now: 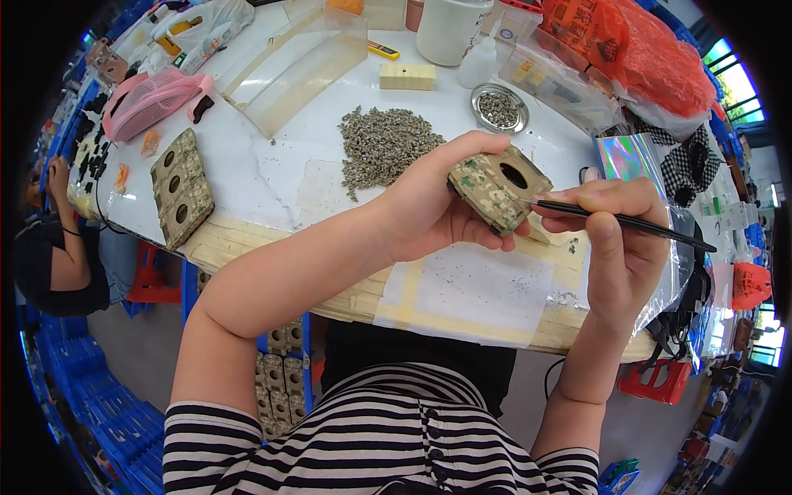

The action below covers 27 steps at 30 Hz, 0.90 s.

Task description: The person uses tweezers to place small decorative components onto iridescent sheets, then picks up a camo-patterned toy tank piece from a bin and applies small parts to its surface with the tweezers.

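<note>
My left hand [433, 198] is wrapped round a camouflage-patterned housing [487, 183] with a dark round hole, tilted up above the bench. Between the thumb and fingers of my right hand [623, 239] are slim black tweezers [648, 224]. Their thin tip touches or nearly touches the housing's face just below the hole; which of the two I cannot tell. Beyond my left forearm lies a heap of small grey-brown parts [388, 144]. A round metal dish [476, 106] holds more such parts. On the left, another camouflage housing [181, 190] with three round holes rests near the bench edge.
White paper [478, 289] with tiny specks is taped at the front edge. Around the back stand a clear curved plastic sheet [305, 70], a wooden block [407, 77], a white tub [450, 33] and red bags [627, 58]. A pink mesh pouch [153, 103] lies left. Another person [62, 247] sits far left.
</note>
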{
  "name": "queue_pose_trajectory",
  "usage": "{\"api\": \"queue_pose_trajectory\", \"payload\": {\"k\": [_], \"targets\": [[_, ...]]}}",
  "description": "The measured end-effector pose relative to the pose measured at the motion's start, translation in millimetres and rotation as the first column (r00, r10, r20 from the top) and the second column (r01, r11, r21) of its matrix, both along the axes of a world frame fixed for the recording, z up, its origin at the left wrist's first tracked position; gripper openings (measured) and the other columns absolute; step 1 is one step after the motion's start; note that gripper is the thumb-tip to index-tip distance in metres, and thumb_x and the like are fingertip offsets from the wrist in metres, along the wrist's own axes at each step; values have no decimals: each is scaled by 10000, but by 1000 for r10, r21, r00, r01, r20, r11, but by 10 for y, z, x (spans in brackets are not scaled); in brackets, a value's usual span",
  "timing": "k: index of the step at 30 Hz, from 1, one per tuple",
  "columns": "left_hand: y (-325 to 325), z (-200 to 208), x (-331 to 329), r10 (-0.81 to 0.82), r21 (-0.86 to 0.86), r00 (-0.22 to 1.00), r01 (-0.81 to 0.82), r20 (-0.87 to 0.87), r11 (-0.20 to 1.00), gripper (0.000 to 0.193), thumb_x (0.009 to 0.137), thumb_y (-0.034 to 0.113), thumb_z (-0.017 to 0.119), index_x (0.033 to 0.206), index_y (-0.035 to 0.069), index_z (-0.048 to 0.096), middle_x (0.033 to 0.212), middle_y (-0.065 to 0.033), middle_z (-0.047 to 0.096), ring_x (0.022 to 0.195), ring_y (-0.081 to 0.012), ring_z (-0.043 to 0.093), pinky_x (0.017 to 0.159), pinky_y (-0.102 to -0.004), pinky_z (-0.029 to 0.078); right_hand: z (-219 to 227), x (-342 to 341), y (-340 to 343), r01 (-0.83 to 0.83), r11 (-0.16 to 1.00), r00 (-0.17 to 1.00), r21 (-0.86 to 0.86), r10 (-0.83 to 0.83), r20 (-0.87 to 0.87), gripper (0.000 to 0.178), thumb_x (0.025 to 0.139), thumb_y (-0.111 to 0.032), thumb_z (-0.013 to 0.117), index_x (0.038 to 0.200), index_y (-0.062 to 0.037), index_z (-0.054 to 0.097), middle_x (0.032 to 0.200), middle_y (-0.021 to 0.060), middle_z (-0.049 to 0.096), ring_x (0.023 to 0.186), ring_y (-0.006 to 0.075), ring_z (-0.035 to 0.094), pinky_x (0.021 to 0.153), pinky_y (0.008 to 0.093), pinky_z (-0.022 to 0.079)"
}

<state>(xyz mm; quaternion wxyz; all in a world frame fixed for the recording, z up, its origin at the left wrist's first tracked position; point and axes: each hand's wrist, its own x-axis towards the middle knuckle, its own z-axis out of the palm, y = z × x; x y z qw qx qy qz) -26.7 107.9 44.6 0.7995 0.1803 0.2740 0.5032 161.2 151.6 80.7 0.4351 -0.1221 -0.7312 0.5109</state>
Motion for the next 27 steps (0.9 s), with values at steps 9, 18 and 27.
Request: {"api": "queue_pose_trajectory", "payload": {"k": [9, 18, 27], "targets": [[-12, 38, 19, 24, -38, 1000, -24, 3, 999, 536, 914, 446, 423, 966, -51, 616, 753, -179, 657, 555, -234, 641, 479, -284, 540, -3, 10, 50, -46, 998, 999, 45, 45, 26, 115, 902, -16, 570, 974, 71, 548, 947, 183, 634, 839, 201, 656, 767, 284, 552], [6, -26, 12, 10, -1, 1000, -10, 16, 1000, 540, 922, 444, 416, 986, -59, 602, 765, -198, 652, 553, -237, 639, 453, -260, 527, -11, 13, 60, -48, 996, 998, 80, 44, 47, 108, 902, -7, 565, 974, 72, 550, 954, 184, 635, 840, 195, 653, 768, 279, 546], [0, -16, 17, 23, -22, 1000, -23, 9, 999, 529, 918, 436, 432, 978, -61, 602, 761, -205, 650, 550, -240, 637, 435, -261, 518, -35, 16, 52, -71, 997, 997, 33, 70, 33, 115, 904, -10, 565, 979, 75, 549, 975, 195, 629, 841, 198, 655, 781, 289, 544]]}}
